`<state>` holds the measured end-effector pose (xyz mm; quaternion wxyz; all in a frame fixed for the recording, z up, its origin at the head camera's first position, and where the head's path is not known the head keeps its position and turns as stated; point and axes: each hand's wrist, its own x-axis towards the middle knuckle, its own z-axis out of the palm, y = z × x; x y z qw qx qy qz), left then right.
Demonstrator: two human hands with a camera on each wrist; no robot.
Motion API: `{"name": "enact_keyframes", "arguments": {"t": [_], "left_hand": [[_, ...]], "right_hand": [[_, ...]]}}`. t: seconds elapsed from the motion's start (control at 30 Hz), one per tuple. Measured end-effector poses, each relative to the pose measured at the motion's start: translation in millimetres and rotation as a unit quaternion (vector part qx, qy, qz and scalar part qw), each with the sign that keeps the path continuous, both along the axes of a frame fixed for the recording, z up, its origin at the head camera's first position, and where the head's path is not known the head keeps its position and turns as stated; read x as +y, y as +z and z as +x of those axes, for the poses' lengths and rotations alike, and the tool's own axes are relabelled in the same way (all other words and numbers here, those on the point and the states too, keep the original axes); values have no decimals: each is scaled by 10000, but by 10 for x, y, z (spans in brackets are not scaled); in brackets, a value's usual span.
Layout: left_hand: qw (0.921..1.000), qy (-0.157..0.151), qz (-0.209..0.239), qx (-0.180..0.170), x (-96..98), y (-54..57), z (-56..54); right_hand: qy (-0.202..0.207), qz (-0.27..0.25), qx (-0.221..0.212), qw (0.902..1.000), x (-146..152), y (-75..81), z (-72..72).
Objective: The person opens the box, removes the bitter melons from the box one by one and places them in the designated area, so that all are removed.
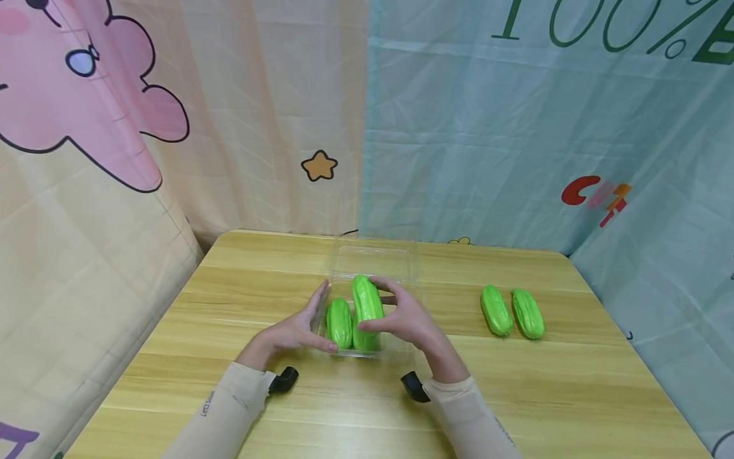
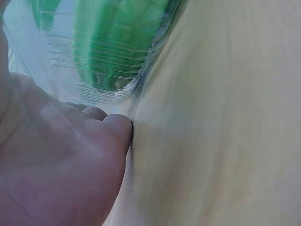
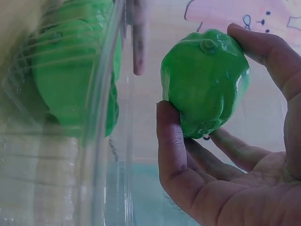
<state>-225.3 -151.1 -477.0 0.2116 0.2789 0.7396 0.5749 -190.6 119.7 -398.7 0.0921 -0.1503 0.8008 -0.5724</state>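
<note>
A clear plastic box (image 1: 395, 344) stands on the table with its lid (image 1: 375, 260) folded back, away from me. My left hand (image 1: 294, 330) rests at its left side, fingers stretched along the wall and thumb at the near corner. My right hand (image 1: 408, 317) pinches a green toy cucumber (image 3: 204, 84) between thumb and fingers, above the box. Inside, one cucumber (image 1: 339, 324) lies at the left and another (image 1: 365, 342) beside it, partly hidden by the held one. In the left wrist view, a ribbed box wall (image 2: 99, 70) covers green shapes.
Two more green cucumbers (image 1: 496, 310) (image 1: 528, 313) lie side by side on the wooden table (image 1: 573, 382), right of the box. Printed curtains (image 1: 275, 127) hang behind the table and along both sides. A black wrist mount (image 1: 285, 380) sits on each sleeve.
</note>
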Motion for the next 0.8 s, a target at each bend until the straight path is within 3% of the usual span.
{"name": "enact_keyframes", "arguments": {"t": [0.8], "left_hand": [[9999,-25,-11,101,3,-20,-9]], "right_hand": [[-261,-410,5,9988,584,127,-115]]}}
